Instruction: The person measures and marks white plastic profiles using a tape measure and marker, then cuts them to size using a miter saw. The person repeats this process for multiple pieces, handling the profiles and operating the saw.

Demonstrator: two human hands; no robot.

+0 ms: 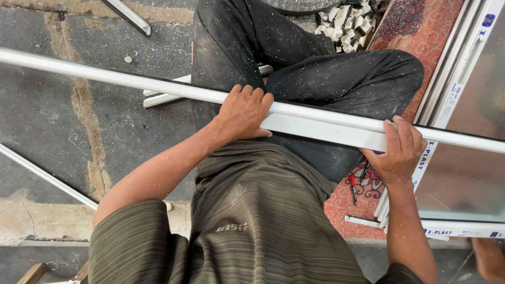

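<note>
Sitting on the floor [63, 121], the person lays a long white profile [321, 123] across the lap, running from far left to right. The left hand [243, 113] has its grip curled over the profile near the middle. The right hand [398, 152] wraps it further right, just beside a window frame [447, 94] lying on a red carpet [415, 26].

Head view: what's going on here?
A seated person holds a long white profile strip across their lap, left hand and right hand both gripping it. A framed window pane lies at their right on a red mat, with white offcuts beyond the knees.
</note>
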